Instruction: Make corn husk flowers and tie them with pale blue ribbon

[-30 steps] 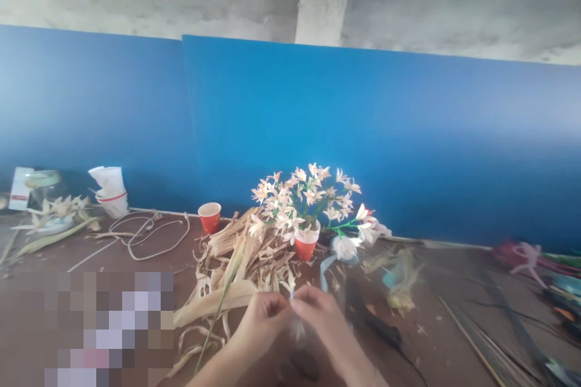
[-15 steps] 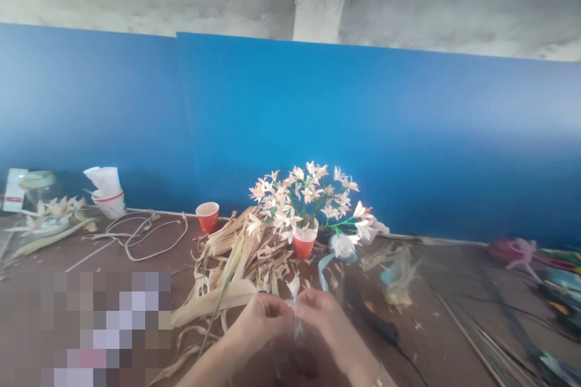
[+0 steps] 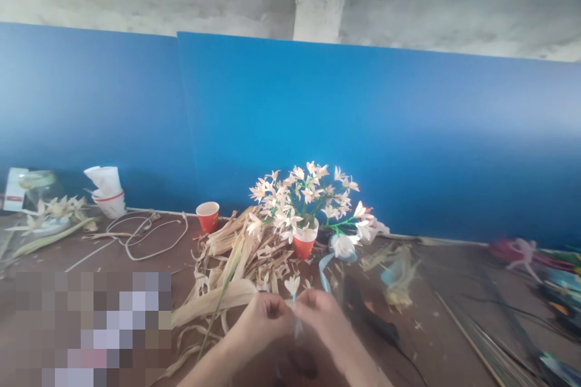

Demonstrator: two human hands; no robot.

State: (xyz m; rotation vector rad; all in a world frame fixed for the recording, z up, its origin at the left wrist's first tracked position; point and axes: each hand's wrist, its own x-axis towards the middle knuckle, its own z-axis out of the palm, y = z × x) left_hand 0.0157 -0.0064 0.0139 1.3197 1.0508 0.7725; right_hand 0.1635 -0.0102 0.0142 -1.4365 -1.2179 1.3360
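Head view, sole entry: I list one small white flower (image 3: 292, 284), near centre, upright above the table (image 3: 422, 354), its base pinched between the fingertips of my left hand (image 3: 267, 319) and right hand (image 3: 320, 314), both closed on it. Handling, by my judgement: very light, petals thin, papery and easily creased, neck narrow and slightly springy; best hold, the pale bluish base below the petals, never the tips. A pale strip (image 3: 298, 328) hangs beneath, too blurred for me to identify. Surroundings: dry husks (image 3: 229, 239), heaped far and left, their near leaves lying close by my left hand and likely to snag; white bouquet (image 3: 284, 199) in a red-and-white cup (image 3: 303, 248), far centre; blue ribbon (image 3: 325, 272), trailing beyond my right hand; black tool (image 3: 384, 329), near right, the obstacle I rate most awkward for that wrist; second red cup (image 3: 208, 221) and white cord (image 3: 131, 248), far left; thin rods (image 3: 472, 335), right.
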